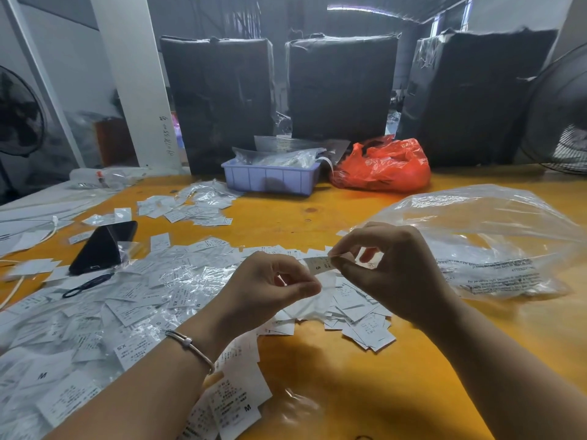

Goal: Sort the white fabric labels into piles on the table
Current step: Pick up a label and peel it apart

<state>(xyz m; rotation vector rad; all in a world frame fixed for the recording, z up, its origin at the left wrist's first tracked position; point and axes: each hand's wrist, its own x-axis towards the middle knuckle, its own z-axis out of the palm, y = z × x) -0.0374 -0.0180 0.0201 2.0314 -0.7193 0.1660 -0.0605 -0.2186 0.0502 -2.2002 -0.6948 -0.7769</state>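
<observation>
Both my hands are raised over the middle of the yellow table [365, 382]. My right hand [390, 271] pinches the end of a white fabric label [319, 264] marked S. My left hand [270, 287] pinches the other end of that label, fingers curled. Under and around the hands lies a broad heap of white labels [133, 300], many in small clear sleeves. A smaller pile of labels [365, 325] sits just below my right hand. Another scatter of labels [190, 206] lies farther back on the left.
A black phone [101, 247] and a dark loop-handled tool [85, 285] lie on the left. A big clear plastic bag [495, 242] fills the right. At the back stand a blue tray [270, 179], a red bag [384, 165], black wrapped boxes [343, 87] and a fan [562, 115].
</observation>
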